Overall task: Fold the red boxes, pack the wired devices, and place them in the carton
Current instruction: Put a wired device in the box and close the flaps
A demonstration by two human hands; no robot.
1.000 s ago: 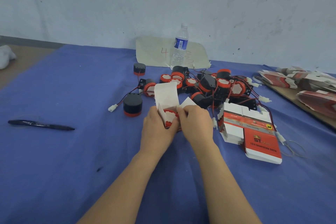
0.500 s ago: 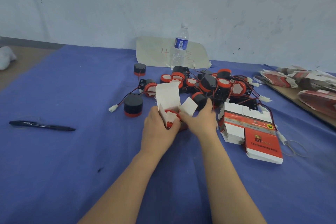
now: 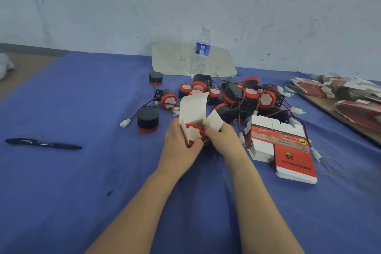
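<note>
On the table (image 3: 82, 192): an open box (image 3: 192, 109) with one device (image 3: 194, 133) in it, held in the left hand (image 3: 179, 146) and the right hand (image 3: 224, 140), a pile of devices (image 3: 237, 97) behind them, a bottle (image 3: 201, 53) behind the pile, a pen (image 3: 43, 143) far left, flat boxes (image 3: 282, 148) just right.

Bare cloth (image 3: 86, 181) leftward; device pile (image 3: 237, 97) crowding behind.

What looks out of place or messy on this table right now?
The wired devices lie in a tangled heap, wires crossing. A black pen lies alone at the left, unrelated to packing. Nothing looks spilled.
</note>
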